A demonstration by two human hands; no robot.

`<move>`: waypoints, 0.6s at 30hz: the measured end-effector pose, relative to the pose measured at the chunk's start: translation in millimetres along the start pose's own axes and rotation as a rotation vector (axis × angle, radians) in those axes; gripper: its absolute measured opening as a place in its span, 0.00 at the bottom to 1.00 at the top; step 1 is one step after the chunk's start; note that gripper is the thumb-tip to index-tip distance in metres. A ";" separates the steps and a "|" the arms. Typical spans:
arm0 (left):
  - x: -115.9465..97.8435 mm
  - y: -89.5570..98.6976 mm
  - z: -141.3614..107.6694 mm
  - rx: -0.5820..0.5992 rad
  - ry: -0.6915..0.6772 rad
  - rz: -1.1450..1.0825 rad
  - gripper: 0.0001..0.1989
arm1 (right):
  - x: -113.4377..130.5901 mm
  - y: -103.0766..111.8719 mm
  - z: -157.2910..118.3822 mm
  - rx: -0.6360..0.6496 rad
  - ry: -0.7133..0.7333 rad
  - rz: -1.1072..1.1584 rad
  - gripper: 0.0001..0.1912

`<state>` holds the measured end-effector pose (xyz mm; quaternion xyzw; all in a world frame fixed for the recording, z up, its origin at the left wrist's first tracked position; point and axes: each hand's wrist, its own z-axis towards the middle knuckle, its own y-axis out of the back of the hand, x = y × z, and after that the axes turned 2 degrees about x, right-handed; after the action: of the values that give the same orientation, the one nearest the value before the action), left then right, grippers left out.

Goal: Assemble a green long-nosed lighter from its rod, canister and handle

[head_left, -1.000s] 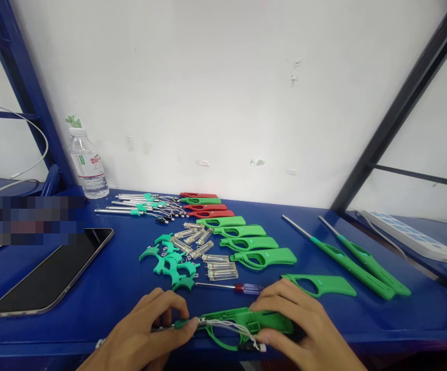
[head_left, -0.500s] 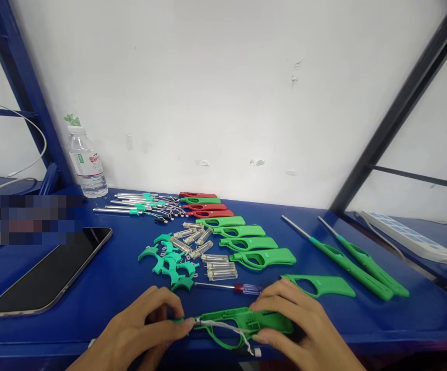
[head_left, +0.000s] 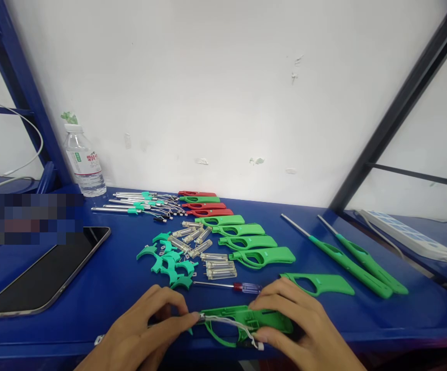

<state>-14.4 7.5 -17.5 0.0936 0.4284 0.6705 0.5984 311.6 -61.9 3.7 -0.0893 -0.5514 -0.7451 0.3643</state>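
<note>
Near the desk's front edge, a green lighter shell half [head_left: 273, 320] lies with its hollow side up. My right hand [head_left: 304, 324] grips its wide end between thumb and fingers. My left hand [head_left: 142, 330] pinches a lighter nozzle assembly [head_left: 201, 318] at the shell's narrow end; most of its tube is hidden by the fingers. White wires [head_left: 229, 322] run from it across the trigger opening to a small white plug [head_left: 260, 346] beside my right thumb. Just beyond the shell lies a screwdriver [head_left: 248, 288] with a clear purple and red handle.
Teal triggers [head_left: 169, 260], clear fuel tanks [head_left: 221, 269], several nozzle assemblies [head_left: 131, 206] and red and green shells [head_left: 265, 256] lie beyond my hands. Two long-nosed lighters [head_left: 349, 268] and another shell [head_left: 329, 284] are on the right. A phone [head_left: 49, 273] and water bottle [head_left: 86, 165] stand left.
My left hand has shifted slightly right with the nozzle assembly, bringing its metal end further over the shell's narrow end. My right hand keeps its grip on the shell.
</note>
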 end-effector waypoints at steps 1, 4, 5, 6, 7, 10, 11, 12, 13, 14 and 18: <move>0.4 -1.2 -0.4 -0.003 0.003 0.017 0.33 | 0.1 0.1 -0.1 0.000 -0.001 0.000 0.05; 1.6 -4.1 -2.0 -0.021 -0.014 0.034 0.33 | 0.4 0.6 -0.9 0.001 0.003 0.007 0.05; 1.6 -4.7 -2.3 -0.021 -0.025 0.028 0.33 | 0.5 0.7 -1.1 0.003 0.006 0.010 0.04; 1.2 -5.0 -2.1 -0.015 -0.027 0.021 0.32 | 0.5 0.8 -1.2 0.004 0.009 0.013 0.04; 0.4 -4.9 -1.6 -0.007 -0.020 0.016 0.31 | 0.4 0.8 -1.1 0.006 0.010 0.014 0.04; -4.4 -2.8 1.8 0.037 0.035 0.015 0.28 | -0.3 0.4 0.0 0.007 0.003 0.014 0.05; -6.2 -1.7 3.2 0.045 0.043 0.015 0.27 | -0.7 0.2 0.4 0.008 0.004 0.013 0.05; -7.7 -0.7 4.4 0.047 0.045 0.015 0.26 | -1.0 0.0 0.6 0.009 0.003 0.011 0.05; -9.0 0.1 5.3 0.047 0.044 0.014 0.26 | -1.2 -0.2 0.7 0.010 0.003 0.009 0.04; -9.9 0.6 5.9 0.045 0.042 0.016 0.25 | -1.4 -0.3 0.5 0.008 0.004 0.007 0.04; -10.4 -0.1 4.6 0.023 0.046 0.040 0.25 | -0.7 0.7 -2.2 -0.029 0.026 0.009 0.03</move>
<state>-8.6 0.4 -10.7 0.0937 0.4477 0.6792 0.5740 313.1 -63.6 3.1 -0.0873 -0.5354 -0.7525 0.3733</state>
